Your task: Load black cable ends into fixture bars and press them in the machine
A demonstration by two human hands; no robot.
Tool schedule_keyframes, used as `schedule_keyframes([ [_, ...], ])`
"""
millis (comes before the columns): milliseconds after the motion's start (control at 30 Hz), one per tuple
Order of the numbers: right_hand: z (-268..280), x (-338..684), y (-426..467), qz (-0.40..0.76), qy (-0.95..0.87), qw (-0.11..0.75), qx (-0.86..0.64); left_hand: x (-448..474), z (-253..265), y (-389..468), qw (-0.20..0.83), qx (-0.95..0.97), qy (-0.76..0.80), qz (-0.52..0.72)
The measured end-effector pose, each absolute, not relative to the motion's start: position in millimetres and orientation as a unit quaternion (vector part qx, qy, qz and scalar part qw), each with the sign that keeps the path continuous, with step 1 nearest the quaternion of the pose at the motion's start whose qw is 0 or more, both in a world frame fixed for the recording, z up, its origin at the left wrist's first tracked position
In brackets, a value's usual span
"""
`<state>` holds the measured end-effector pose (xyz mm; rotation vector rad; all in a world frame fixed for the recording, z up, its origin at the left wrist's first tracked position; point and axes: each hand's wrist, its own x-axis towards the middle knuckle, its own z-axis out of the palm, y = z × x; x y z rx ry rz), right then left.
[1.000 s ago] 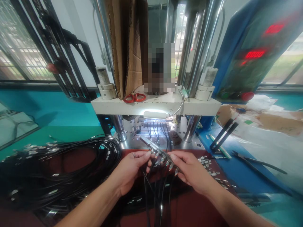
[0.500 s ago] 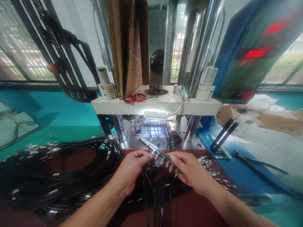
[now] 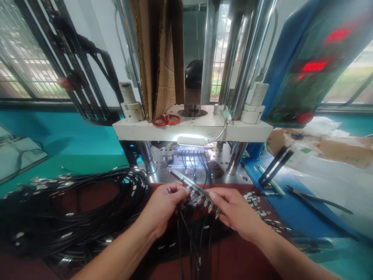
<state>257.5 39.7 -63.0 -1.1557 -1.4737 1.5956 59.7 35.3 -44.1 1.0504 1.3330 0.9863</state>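
Note:
A slim metal bar (image 3: 188, 181) slants down to the right in front of the press, with several cable connectors (image 3: 206, 203) along its lower edge. My right hand (image 3: 233, 208) grips the bar's right end between thumb and fingers. At the bar's middle left, my left hand (image 3: 166, 206) pinches a cable connector against its edge; the fingertips partly hide that connector. Black cables (image 3: 190, 249) hang from the connectors toward me. Inside the lit press, a fixture (image 3: 189, 149) holds more connectors with cables running out of it.
Coiled black cables (image 3: 116, 210) cover the bench's left side. Loose connector ends (image 3: 262, 214) lie right of my right hand. Pliers (image 3: 317, 200) rest on the blue surface. Red-handled scissors (image 3: 166, 119) lie on the white press plate (image 3: 192, 133). A control box (image 3: 309, 66) stands upper right.
Almost nothing differs. Both hands stay on the bar, and the hanging cables have shifted very slightly.

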Motion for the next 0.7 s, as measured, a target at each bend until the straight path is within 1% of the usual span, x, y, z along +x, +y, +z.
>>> schedule_keyframes([
  [133, -63, 257, 41, 0.621, -0.538, 0.343, -0.455, 53, -33, 32, 0.433, 0.537, 0.601, 0.404],
  [167, -62, 257, 42, 0.620, -0.538, 0.344, -0.456, 50, -31, 29, 0.417, 0.539, 0.610, 0.404],
  [200, -62, 257, 43, 0.619, -0.538, 0.345, -0.456, 47, -28, 26, 0.429, 0.525, 0.613, 0.406],
  [233, -62, 258, 43, 0.619, -0.539, 0.345, -0.455, 44, -26, 21, 0.467, 0.498, 0.603, 0.412],
  [300, -61, 258, 44, 0.620, -0.540, 0.345, -0.454, 41, -23, 10, 0.581, 0.429, 0.545, 0.426],
  [367, -61, 259, 44, 0.618, -0.542, 0.343, -0.454, 38, -22, 0, 0.661, 0.376, 0.483, 0.434],
  [500, -63, 259, 43, 0.616, -0.547, 0.342, -0.452, 33, -23, -13, 0.706, 0.313, 0.457, 0.441],
  [633, -64, 258, 44, 0.621, -0.543, 0.339, -0.452, 26, -24, -13, 0.770, 0.212, 0.457, 0.392],
  [700, -62, 258, 43, 0.622, -0.544, 0.339, -0.450, 23, -24, -11, 0.774, 0.206, 0.461, 0.383],
])
